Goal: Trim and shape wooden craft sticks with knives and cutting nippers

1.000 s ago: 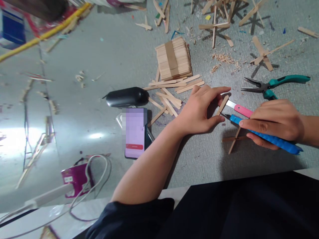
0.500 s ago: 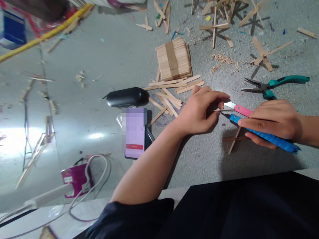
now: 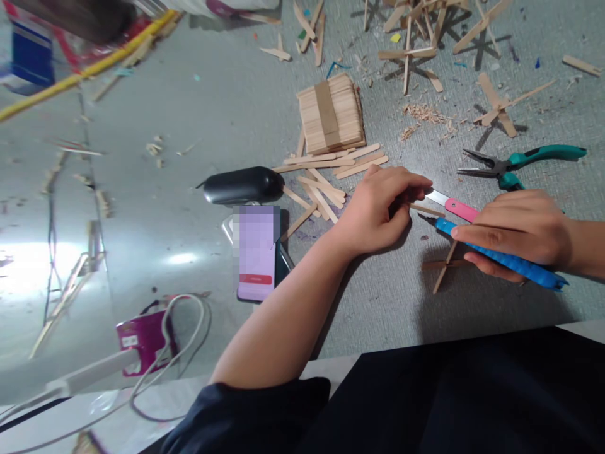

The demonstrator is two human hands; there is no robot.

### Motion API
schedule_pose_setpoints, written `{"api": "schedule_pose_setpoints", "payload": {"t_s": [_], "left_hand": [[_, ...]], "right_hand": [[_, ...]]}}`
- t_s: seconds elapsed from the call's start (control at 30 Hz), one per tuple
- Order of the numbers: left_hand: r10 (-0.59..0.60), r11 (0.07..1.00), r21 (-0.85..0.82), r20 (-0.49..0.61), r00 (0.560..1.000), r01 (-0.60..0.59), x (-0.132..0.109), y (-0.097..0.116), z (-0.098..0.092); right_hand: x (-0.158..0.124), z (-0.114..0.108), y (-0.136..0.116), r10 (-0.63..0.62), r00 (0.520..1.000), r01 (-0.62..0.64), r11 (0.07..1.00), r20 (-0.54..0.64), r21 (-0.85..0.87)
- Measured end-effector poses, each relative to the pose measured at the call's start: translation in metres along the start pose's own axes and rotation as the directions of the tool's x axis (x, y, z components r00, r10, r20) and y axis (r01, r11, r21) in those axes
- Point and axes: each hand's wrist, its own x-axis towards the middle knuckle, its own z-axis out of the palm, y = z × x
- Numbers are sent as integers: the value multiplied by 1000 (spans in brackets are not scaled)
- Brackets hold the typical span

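My left hand rests on the grey mat with its fingers curled round a thin wooden stick that pokes out flat to the right. My right hand grips a blue craft knife, whose tip points left and sits just beside the stick's end. A pink-handled blade lies between the two hands. Under my right hand sits a small cross of glued sticks.
Loose sticks and a banded stack of sticks lie beyond my left hand. Teal pliers rest at the right. A phone, a black case and a cable sit to the left. Several stick crosses and shavings litter the far mat.
My left hand has turned the stick from upright-diagonal to lying flat and curled its fingers round it. The right hand with the knife has barely moved.
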Motion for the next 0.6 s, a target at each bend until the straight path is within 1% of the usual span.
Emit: {"api": "schedule_pose_setpoints", "payload": {"t_s": [0.07, 0.17, 0.33, 0.4, 0.53, 0.6], "left_hand": [[-7, 1000, -4, -14, 1000, 7, 0, 0, 1], [-9, 1000, 1, -4, 1000, 9, 1, -1, 1], [46, 999, 0, -7, 999, -46, 0, -3, 1], [57, 997, 44, -13, 998, -57, 0, -3, 2], [82, 976, 202, -23, 996, -76, -2, -2, 6], [93, 966, 242, -23, 995, -85, -2, -2, 8]], "right_hand": [[0, 0, 0, -8, 1000, 8, 1000, -7, 6], [1, 0, 0, -13, 1000, 13, 1000, -2, 8], [1, 1, -1, -11, 1000, 11, 1000, -16, 7], [1, 2, -1, -7, 1000, 7, 1000, -14, 4], [1, 2, -1, -14, 1000, 14, 1000, -10, -14], [1, 1, -1, -20, 1000, 20, 1000, -9, -17]]}}
